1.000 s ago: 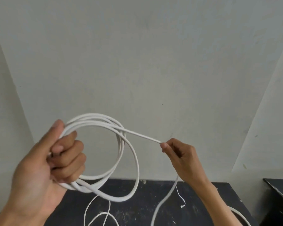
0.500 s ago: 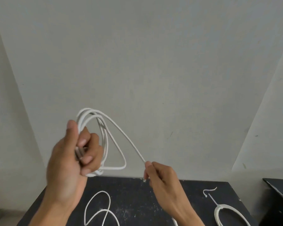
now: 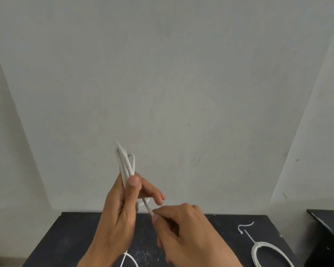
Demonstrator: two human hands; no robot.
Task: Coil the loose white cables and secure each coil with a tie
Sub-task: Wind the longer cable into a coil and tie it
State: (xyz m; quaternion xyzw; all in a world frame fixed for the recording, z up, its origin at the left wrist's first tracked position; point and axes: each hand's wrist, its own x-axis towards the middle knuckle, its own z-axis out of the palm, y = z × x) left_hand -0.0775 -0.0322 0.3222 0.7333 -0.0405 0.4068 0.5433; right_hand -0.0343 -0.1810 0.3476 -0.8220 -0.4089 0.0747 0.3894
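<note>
Several white cable loops (image 3: 126, 164) are bunching edge-on | left hand (image 3: 121, 207) is gripping them | right hand (image 3: 183, 226) is pinching the cable's tail.

The white cable coil (image 3: 123, 162) stands upright, narrow; tied coil (image 3: 255, 255) lies flat.

White cable (image 3: 126, 166), black table (image 3: 75, 234), perhaps greyish wall (image 3: 162, 74).

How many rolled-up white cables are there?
2. One coil is gripped in the left hand; one tied coil lies on the black table, far right, partly cut off. A loose cable loop at the bottom edge isn't coiled; more may be hidden.
</note>
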